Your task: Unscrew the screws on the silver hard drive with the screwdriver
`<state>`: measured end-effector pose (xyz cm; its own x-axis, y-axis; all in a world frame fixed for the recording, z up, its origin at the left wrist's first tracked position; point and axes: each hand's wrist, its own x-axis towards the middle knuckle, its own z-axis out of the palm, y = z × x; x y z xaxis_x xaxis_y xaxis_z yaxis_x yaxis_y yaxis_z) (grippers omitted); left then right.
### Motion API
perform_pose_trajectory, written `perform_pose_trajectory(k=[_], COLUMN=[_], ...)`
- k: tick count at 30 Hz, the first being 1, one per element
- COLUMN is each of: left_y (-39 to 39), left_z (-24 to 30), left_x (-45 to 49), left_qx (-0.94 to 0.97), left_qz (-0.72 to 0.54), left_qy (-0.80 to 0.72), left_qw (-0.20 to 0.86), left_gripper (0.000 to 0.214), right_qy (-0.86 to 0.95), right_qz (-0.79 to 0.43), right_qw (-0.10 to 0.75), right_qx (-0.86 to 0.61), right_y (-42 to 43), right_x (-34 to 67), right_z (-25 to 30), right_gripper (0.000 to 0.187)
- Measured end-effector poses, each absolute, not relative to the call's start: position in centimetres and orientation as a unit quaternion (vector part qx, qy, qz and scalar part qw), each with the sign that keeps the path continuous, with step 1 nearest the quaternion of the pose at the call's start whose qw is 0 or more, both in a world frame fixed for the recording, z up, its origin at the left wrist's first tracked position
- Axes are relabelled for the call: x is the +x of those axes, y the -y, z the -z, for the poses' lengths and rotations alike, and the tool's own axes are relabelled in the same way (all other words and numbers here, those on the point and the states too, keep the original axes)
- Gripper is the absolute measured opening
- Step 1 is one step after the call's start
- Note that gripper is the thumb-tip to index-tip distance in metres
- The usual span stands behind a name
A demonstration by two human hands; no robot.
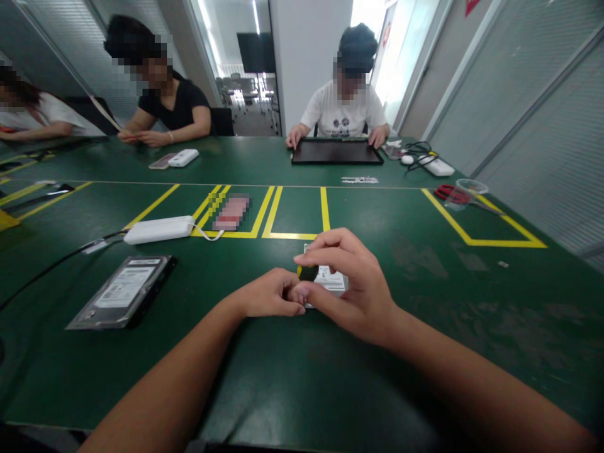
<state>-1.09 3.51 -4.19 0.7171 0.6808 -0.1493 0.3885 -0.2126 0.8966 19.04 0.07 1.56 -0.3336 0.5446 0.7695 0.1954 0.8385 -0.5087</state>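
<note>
A hard drive [333, 280] with a white label lies on the green table, partly covered by both hands. Between the thumb and fingers of my right hand [358, 283] is a short, rounded black-and-yellow handle [308, 272], like a stubby screwdriver's; its lower end is hidden. My left hand [274, 293] is closed at the drive's left side, with curled fingertips close under the handle and meeting the right thumb. What those fingers pinch is hidden. Off to the left, a second hard drive [125, 286] with a white label lies flat.
A white power bank [159, 229] with cables lies beyond the second drive, near a blurred phone [231, 212]. Yellow tape [295, 236] marks the table. Red-handled scissors [452, 193] and a clear plastic cup [472, 186] are at right. Across the table, a person holds a black panel [337, 151].
</note>
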Motion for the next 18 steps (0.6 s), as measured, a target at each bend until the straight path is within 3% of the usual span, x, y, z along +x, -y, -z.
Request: perform_pose_trajectory(k=[5, 18], left_y=[-3.69, -3.63], left_z=[4.43, 4.91], left_x=[-1.17, -1.23], left_qx=[0.777, 0.768], left_qz=[-0.131, -0.140], left_qy=[-0.347, -0.359], left_qw=[0.509, 0.512], left_gripper=[0.015, 0.018], right_qy=[0.800, 0.808], right_qz=[-0.156, -0.174], right_qw=[0.527, 0.522], right_qx=[-0.242, -0.212], right_y=[-0.11, 0.04], right_x=[19.04, 19.12], right_z=[-1.62, -1.95], right_gripper=[0.016, 0.030])
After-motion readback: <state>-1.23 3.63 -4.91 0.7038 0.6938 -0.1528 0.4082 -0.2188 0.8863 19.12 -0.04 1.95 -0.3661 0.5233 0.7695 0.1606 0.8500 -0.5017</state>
